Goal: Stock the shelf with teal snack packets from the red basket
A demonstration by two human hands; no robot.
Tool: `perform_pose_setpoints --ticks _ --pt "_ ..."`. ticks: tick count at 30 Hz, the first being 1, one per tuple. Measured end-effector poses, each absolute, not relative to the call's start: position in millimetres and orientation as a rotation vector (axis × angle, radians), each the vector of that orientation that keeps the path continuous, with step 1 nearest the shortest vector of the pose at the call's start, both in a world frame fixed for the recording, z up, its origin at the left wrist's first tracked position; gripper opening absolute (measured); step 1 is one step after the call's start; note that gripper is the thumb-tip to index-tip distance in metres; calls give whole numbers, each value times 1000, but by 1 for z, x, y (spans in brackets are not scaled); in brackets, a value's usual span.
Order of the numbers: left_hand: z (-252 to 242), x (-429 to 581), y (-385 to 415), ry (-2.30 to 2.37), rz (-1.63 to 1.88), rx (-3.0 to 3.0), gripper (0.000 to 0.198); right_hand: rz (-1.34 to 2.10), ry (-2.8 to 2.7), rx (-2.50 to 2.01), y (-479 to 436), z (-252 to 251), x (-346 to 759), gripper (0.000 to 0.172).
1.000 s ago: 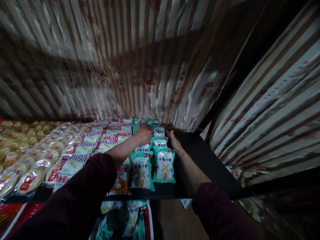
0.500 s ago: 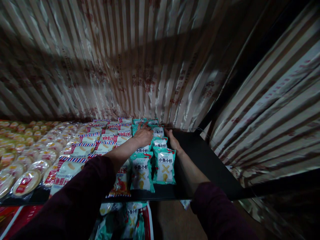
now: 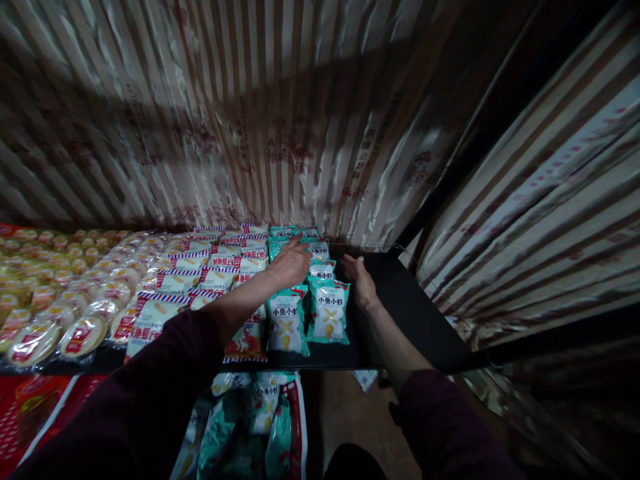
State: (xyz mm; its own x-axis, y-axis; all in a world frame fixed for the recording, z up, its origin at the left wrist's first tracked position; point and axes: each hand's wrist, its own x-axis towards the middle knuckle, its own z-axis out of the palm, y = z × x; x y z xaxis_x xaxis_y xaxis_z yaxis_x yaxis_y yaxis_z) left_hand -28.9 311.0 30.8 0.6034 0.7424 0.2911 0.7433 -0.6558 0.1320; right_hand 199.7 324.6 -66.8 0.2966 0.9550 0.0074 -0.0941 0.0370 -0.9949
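Note:
Two columns of teal-and-white snack bags, with a front left bag [image 3: 287, 323] and a front right bag [image 3: 330, 313], stand on a black shelf [image 3: 405, 307]. My left hand [image 3: 291, 261] reaches over the left column, its fingers stretched out on top of the bags towards the back. It covers part of the bags beneath it. To the right of the right column is my right hand [image 3: 361, 281], held just off the bags with its fingers apart and nothing in it. Red-white-and-blue edged snack bags [image 3: 155, 310] fill rows left of the teal ones.
Round wrapped crackers [image 3: 83, 337] line the shelf's left part. Below the shelf, a red basket [image 3: 303, 427] holds more teal bags [image 3: 267, 407]. Striped sheeting [image 3: 300, 100] hangs behind and at the right. A small packet [image 3: 366, 380] shows under the shelf edge.
My right hand has drawn slightly away from the teal bags to the right, its fingers now more spread. My left hand stays over the left column. The view has shifted a little.

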Motion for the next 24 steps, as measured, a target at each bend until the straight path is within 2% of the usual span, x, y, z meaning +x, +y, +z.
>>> perform_pose_setpoints --ticks 6,11,17,20,24 --pt "40 -31 274 -1147 -442 -2852 30 935 -894 -1260 283 -63 196 66" --pt "41 -36 227 -1107 -620 -2864 30 828 -859 -1250 234 -61 188 60" --pt "0 -47 147 -1048 -664 -2950 33 538 -1033 -1302 158 -67 153 47" --pt "-28 -52 115 -1131 -572 -2973 32 561 -1198 -1317 124 -73 128 41" --pt "-50 -55 97 -1344 -530 -2938 41 643 -1297 -1340 91 -83 96 39"
